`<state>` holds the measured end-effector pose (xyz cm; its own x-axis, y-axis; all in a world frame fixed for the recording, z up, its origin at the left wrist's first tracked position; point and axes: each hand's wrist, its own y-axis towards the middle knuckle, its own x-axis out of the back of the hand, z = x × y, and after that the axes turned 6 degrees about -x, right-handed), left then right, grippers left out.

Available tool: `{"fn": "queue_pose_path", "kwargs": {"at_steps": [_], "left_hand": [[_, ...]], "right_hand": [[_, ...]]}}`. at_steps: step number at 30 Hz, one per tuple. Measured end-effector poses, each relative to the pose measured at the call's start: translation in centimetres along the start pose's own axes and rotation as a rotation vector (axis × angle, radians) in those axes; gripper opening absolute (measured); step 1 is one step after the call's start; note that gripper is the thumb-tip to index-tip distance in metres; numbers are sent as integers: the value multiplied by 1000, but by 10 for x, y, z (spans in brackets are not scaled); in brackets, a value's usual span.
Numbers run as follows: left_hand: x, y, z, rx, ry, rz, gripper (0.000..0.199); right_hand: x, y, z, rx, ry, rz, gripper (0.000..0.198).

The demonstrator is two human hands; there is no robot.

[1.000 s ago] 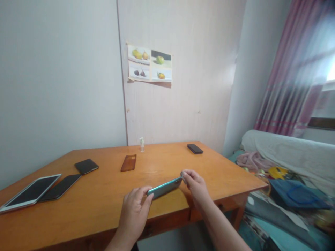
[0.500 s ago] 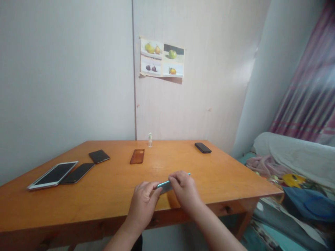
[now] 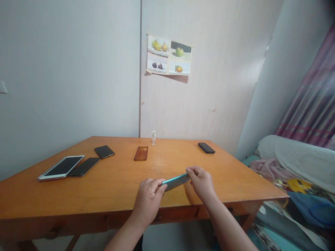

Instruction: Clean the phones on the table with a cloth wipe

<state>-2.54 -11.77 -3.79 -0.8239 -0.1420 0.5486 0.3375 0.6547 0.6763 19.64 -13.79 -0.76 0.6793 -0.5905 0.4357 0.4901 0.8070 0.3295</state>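
Observation:
A slim phone with a teal edge (image 3: 176,181) is held above the table's near side, tilted with its right end higher. My left hand (image 3: 149,198) pinches its left end between thumb and fingers. At the other end, my right hand (image 3: 201,183) is closed on the phone's corner. The phone's face toward me looks dark grey; its far side is hidden. Beyond the hands, a translucent brown phone case (image 3: 141,153) lies flat on the wooden table (image 3: 125,184).
A white tablet (image 3: 62,167) and a dark phone (image 3: 85,167) lie at the left, with another dark device (image 3: 104,151) behind them. A small pump bottle (image 3: 154,138) stands at the back. A black phone (image 3: 206,147) lies back right. Bedding (image 3: 298,157) is beside the table.
My right hand has slid from the phone's middle to its right end, uncovering more of the phone. The view has turned slightly left.

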Motion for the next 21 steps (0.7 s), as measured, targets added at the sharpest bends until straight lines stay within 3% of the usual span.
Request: {"fn": "queue_pose_path", "kwargs": {"at_steps": [4, 7, 10, 16, 19, 21], "left_hand": [[1, -1, -2, 7, 2, -5, 20], [3, -1, -6, 13, -16, -10, 20], [4, -2, -10, 41, -14, -4, 20], [3, -1, -13, 45, -13, -20, 16], [3, -1, -12, 54, -20, -2, 19], [4, -1, -11, 59, -20, 14, 21]], "right_hand": [[-36, -27, 29, 162, 34, 109, 25], [-52, -42, 43, 196, 85, 242, 26], [-43, -36, 33, 146, 68, 242, 29], [-3, 8, -11, -48, 4, 54, 39], [-8, 4, -9, -62, 32, 33, 41], [-23, -11, 4, 35, 83, 46, 36]]}}
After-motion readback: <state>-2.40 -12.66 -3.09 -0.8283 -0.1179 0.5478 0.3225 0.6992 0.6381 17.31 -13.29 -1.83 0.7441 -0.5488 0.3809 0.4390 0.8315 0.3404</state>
